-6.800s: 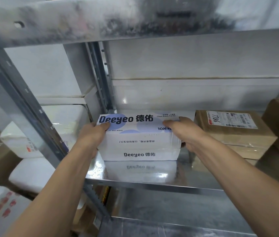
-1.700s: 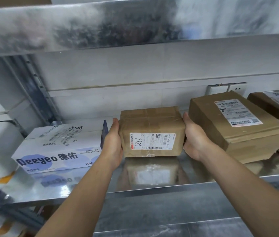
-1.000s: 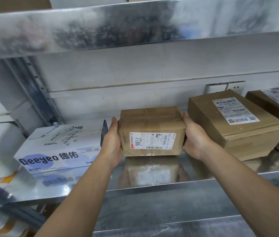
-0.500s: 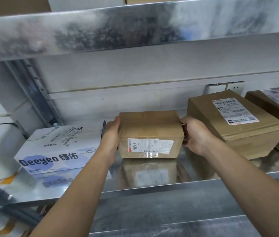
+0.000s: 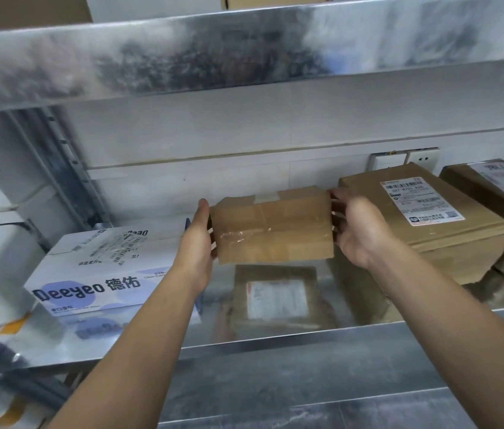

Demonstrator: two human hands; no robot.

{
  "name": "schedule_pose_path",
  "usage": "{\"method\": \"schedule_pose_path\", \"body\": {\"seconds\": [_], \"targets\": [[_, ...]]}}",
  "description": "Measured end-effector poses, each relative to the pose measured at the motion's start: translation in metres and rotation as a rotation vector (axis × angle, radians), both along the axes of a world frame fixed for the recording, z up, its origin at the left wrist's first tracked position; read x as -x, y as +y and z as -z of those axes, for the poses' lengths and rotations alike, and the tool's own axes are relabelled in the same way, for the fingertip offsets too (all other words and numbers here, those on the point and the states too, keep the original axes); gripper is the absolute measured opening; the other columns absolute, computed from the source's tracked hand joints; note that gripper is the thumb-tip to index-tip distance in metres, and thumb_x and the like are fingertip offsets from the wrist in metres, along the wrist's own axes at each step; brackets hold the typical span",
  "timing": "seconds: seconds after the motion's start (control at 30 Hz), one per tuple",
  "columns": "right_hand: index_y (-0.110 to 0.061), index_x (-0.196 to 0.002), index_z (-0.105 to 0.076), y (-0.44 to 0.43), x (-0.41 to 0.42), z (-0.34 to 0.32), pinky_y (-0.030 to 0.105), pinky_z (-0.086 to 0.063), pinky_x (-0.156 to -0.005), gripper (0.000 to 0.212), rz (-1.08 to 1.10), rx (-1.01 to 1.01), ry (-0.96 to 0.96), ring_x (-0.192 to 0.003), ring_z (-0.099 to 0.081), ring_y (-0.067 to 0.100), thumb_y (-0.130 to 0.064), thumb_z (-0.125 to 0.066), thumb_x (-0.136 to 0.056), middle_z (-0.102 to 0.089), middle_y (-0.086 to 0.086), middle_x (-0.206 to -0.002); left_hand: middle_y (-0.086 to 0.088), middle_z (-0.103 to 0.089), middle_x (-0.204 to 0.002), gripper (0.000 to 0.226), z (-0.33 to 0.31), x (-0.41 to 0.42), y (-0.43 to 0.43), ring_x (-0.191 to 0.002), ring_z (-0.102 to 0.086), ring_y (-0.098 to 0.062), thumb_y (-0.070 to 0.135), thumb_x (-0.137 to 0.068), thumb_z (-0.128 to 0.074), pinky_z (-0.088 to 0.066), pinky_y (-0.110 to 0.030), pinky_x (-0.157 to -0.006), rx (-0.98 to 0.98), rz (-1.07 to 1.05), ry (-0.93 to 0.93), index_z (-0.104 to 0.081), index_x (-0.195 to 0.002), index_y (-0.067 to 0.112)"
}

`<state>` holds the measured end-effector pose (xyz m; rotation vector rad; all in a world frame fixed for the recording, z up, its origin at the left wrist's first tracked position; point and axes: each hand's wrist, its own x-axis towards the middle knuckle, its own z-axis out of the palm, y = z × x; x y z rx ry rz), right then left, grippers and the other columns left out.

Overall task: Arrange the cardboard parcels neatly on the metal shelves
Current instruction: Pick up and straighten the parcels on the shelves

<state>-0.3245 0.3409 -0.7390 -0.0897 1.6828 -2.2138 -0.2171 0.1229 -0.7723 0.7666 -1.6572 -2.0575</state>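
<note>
A small brown taped cardboard parcel (image 5: 272, 230) hangs a little above the shiny metal shelf (image 5: 275, 339), tilted with its taped side towards me. Its white label shows only as a reflection in the shelf below. My left hand (image 5: 196, 243) grips the parcel's left end, thumb up along the edge. My right hand (image 5: 359, 230) grips the right end with its fingers curled round the side. A white Deeyeo box (image 5: 99, 274) lies on the shelf to the left. To the right lies a larger labelled parcel (image 5: 430, 218).
Another brown parcel (image 5: 492, 187) sits at the far right, partly out of frame. The upper shelf (image 5: 244, 48) runs close overhead. A slotted upright post (image 5: 59, 168) stands at the back left. A wall socket (image 5: 423, 156) shows behind the parcels.
The small parcel stood on the shelf with its label facing me. Both hands have lifted it and rolled it forward, so the label now faces down.
</note>
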Motion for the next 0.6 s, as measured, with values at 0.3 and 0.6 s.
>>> {"method": "schedule_pose_path", "body": {"seconds": [0.3,0.6], "targets": [[-0.007,-0.137,-0.061,-0.009,-0.01,0.022,0.042,-0.055,-0.101,0.039,0.02,-0.065,0.059,-0.118,-0.067,0.026,-0.026,-0.055,-0.104,-0.072,0.008,-0.124,0.011,-0.053,-0.15,0.122,0.021,0.003,-0.008,-0.125,-0.062,-0.016,0.091,-0.048,-0.073,-0.05,-0.04,-0.099,-0.117,-0.028,0.022,-0.039,-0.153,0.04],[-0.007,-0.129,-0.065,-0.012,-0.018,0.037,0.042,-0.054,-0.102,0.033,-0.038,-0.077,-0.023,-0.101,-0.074,0.022,-0.022,-0.044,-0.109,-0.078,0.007,-0.106,0.007,-0.069,-0.131,0.1,0.017,-0.01,-0.003,-0.112,-0.071,-0.018,0.08,-0.072,-0.068,-0.048,-0.05,-0.107,-0.11,0.042,0.003,-0.035,-0.156,0.035]]}}
